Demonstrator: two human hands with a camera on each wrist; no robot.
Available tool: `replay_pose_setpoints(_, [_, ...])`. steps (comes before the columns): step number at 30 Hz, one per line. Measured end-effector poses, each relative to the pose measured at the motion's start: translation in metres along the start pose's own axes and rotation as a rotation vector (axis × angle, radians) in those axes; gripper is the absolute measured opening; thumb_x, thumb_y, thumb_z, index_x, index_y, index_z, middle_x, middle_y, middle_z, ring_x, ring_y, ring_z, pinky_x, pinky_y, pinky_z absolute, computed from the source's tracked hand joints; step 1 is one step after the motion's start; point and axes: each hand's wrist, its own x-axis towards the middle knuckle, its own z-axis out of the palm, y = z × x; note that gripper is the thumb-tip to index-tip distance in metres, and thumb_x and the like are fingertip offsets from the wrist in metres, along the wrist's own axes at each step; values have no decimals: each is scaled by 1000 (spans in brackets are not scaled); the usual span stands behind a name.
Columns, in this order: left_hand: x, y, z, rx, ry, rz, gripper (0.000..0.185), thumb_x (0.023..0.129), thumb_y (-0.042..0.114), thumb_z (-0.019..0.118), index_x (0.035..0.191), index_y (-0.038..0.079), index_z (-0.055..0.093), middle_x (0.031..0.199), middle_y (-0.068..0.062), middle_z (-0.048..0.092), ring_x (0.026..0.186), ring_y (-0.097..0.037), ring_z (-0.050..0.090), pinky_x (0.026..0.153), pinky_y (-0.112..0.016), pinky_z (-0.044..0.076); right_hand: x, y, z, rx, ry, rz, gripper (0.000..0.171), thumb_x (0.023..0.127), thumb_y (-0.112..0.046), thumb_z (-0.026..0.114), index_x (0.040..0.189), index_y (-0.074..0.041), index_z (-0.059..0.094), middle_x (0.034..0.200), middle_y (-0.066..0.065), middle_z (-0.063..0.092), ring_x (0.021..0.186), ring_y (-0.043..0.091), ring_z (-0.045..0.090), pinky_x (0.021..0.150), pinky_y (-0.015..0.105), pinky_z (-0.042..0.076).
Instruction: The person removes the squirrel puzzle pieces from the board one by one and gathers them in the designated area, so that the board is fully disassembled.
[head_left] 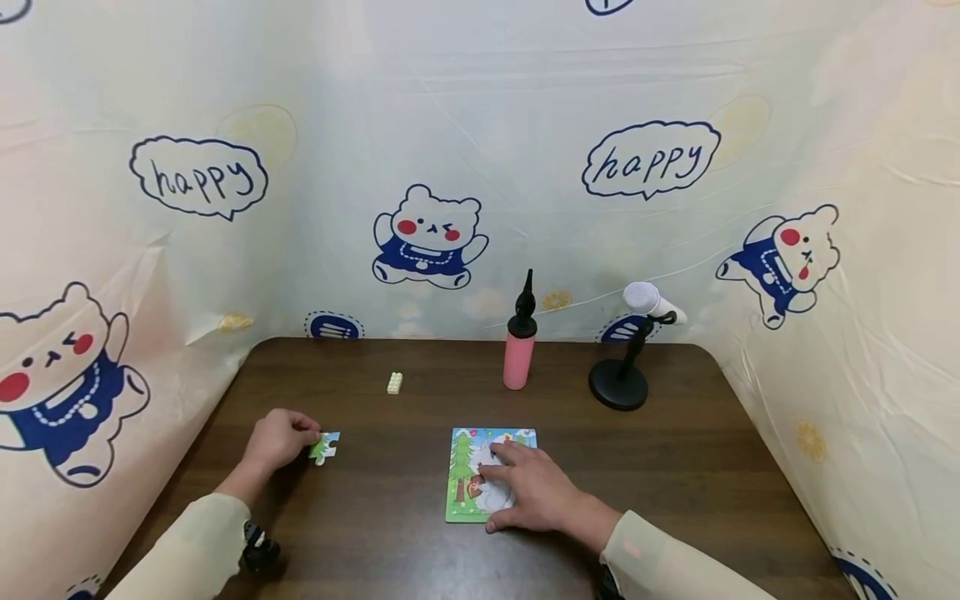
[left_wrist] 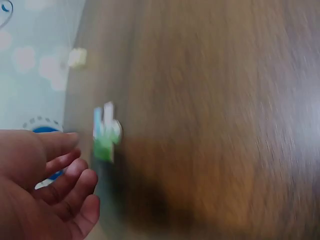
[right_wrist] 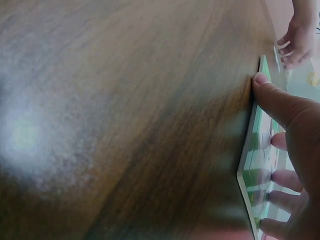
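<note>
My left hand (head_left: 279,439) is at the left of the table, beside a small green, white and blue jigsaw puzzle piece (head_left: 324,448). In the left wrist view, blurred, the loosely bent fingers (left_wrist: 75,170) appear just apart from the puzzle piece (left_wrist: 106,132). A jigsaw puzzle board (head_left: 461,479) with a tree and white animal picture lies flat at mid-table. Over its right part my right hand (head_left: 536,492) spreads its fingers, which rest on the picture. The right wrist view has the thumb (right_wrist: 272,97) touching the board's near edge (right_wrist: 246,155).
A cream toy brick (head_left: 394,383) sits toward the back left. Behind the board stands a pink hand pump (head_left: 519,358) with a black nozzle. To its right is a white lamp-like object (head_left: 652,302) on a black stand (head_left: 618,384). A printed curtain surrounds the brown table (head_left: 390,550).
</note>
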Motion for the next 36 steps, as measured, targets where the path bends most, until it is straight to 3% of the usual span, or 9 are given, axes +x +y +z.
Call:
replay_pose_setpoints(4, [-3, 19, 2, -12, 69, 57, 19, 96, 23, 69, 98, 6, 77, 95, -10, 75, 83, -23, 63, 71, -37, 48, -1, 2, 2, 30, 22, -11, 77, 80, -76, 70, 144, -35, 59, 163, 5, 38, 151, 29, 34, 118, 60, 31])
replay_pose_setpoints(7, [-5, 48, 10, -37, 74, 120, 20, 98, 24, 67, 101, 7, 77, 97, -9, 76, 82, -21, 64, 72, -37, 50, -4, 6, -1, 69, 58, -14, 73, 81, -72, 72, 142, -33, 61, 163, 7, 37, 151, 30, 33, 117, 61, 31])
replay_pose_setpoints(11, [-7, 92, 28, -90, 2, 179, 18, 99, 23, 66, 104, 10, 76, 97, -6, 74, 79, -17, 64, 76, -39, 51, -10, 15, -8, 114, 90, 13, 70, 82, -67, 75, 141, -32, 63, 163, 7, 37, 151, 30, 32, 117, 62, 31])
replay_pose_setpoints(16, [-5, 131, 52, -143, -77, 233, 15, 99, 20, 66, 105, 10, 76, 97, -3, 73, 77, -13, 65, 76, -37, 53, -17, 28, -14, 134, 89, 31, 71, 81, -65, 77, 141, -30, 63, 164, 8, 35, 152, 33, 29, 117, 64, 30])
replay_pose_setpoints(21, [-6, 163, 77, -280, -175, 213, 15, 100, 18, 65, 105, 7, 75, 96, -6, 72, 81, -21, 70, 66, -34, 54, -22, 37, -13, 142, 54, -11, 74, 81, -67, 76, 144, -33, 59, 166, 7, 31, 154, 33, 26, 117, 64, 29])
replay_pose_setpoints(27, [-14, 186, 99, -390, -277, 186, 20, 102, 19, 62, 108, 4, 74, 100, -10, 70, 83, -27, 70, 65, -39, 56, -23, 38, -8, 149, 3, -30, 78, 79, -72, 73, 147, -40, 54, 167, 5, 29, 154, 31, 25, 118, 64, 27])
replay_pose_setpoints(36, [-17, 195, 108, -433, -388, 158, 25, 102, 23, 62, 114, 3, 72, 106, -14, 69, 87, -27, 69, 62, -30, 53, -19, 35, -10, 113, -24, -23, 76, 78, -73, 74, 145, -43, 55, 166, 5, 31, 152, 32, 28, 117, 64, 29])
